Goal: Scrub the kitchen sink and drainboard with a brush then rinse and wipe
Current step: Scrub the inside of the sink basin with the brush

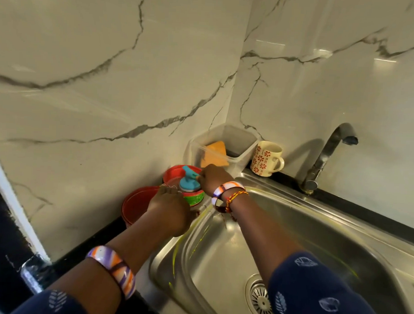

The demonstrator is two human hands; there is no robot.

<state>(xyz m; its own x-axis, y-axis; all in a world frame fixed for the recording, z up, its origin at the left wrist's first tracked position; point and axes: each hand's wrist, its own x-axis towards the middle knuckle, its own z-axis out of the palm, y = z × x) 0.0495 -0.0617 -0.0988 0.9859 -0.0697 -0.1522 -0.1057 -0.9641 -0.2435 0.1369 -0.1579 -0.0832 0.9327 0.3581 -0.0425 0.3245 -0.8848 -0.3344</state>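
A steel sink (316, 231) fills the lower right, with yellow streaks of liquid on its left wall and a round drain (261, 297) at the bottom. At the sink's far left corner stands a green soap bottle (194, 197) with a blue pump top (188, 179). My right hand (212, 178) rests on the pump head. My left hand (170, 209) is cupped low beside the bottle, fingers toward it. No brush is in view.
Two red bowls (138, 206) sit on the black counter left of the bottle. A clear tub (225, 145) holding an orange sponge (215, 153) stands in the corner, with a patterned mug (267, 159) beside it. The tap (328, 156) rises at the back right.
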